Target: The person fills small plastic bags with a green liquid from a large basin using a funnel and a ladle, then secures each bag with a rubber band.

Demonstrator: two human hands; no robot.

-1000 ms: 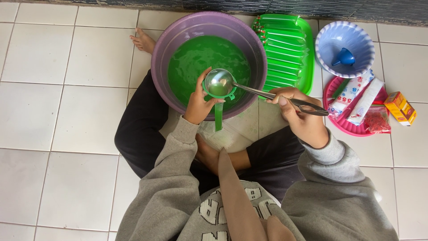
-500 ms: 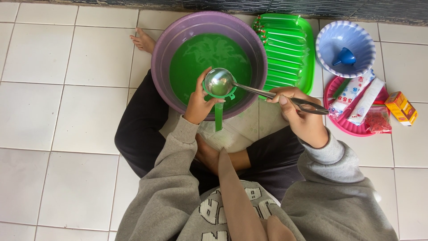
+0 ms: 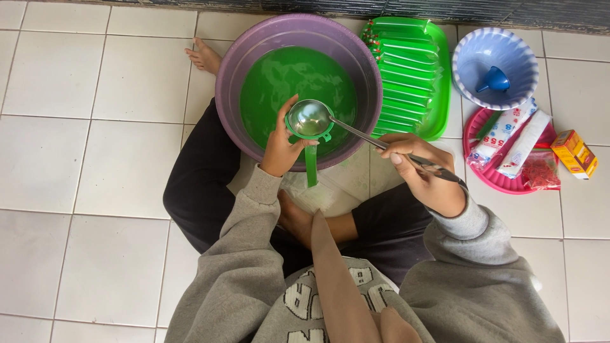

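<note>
I sit cross-legged on a tiled floor with a purple basin (image 3: 241, 70) of green liquid (image 3: 279, 82) in front of me. My right hand (image 3: 419, 171) grips the handle of a steel ladle (image 3: 309, 118), whose bowl sits over a green funnel (image 3: 298, 134). My left hand (image 3: 279, 149) holds that funnel at the basin's near rim. Below the funnel hangs a thin tube (image 3: 311, 171) filled with green liquid.
A green tray (image 3: 438, 95) of several filled green tubes lies right of the basin. A blue patterned bowl (image 3: 495, 57) holds a small blue funnel (image 3: 494, 80). A pink plate (image 3: 502, 181) carries packets, and an orange box (image 3: 574, 153) sits beside it.
Hands, ladle and funnel stay in place over the basin's near rim. The surface of the green liquid ripples differently.
</note>
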